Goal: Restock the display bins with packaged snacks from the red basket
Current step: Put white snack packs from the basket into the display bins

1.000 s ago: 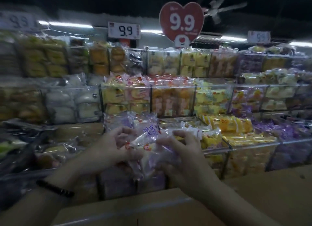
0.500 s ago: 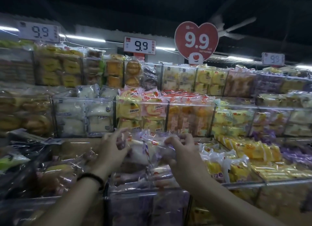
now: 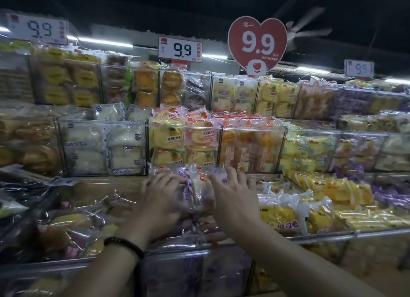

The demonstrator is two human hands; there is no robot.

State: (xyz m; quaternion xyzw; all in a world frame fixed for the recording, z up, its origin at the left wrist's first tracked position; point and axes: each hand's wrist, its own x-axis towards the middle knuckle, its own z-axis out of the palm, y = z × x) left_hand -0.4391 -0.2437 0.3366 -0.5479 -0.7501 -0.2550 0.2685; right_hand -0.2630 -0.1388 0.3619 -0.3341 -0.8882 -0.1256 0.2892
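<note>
A bundle of white-and-purple snack packets (image 3: 197, 190) sits between my two hands, low over the front middle display bin (image 3: 193, 248). My left hand (image 3: 160, 194), with a black bracelet on its wrist, presses against the bundle's left side. My right hand (image 3: 233, 194) covers the right side, fingers spread over the packets. Both hands hold the packets from the sides. More purple packets lie in the bin under them. The red basket is out of view.
Clear bins of wrapped cakes rise in tiers behind: white buns (image 3: 104, 148), yellow and pink rolls (image 3: 184, 141), yellow packets (image 3: 310, 212) to the right. A red heart 9.9 sign (image 3: 258, 43) and white price cards stand above. Brown breads (image 3: 66, 230) fill the left bin.
Both hands have moved forward and down with the packet bundle, from in front of my chest to low over the front middle bin. The view has closed in on the shelves.
</note>
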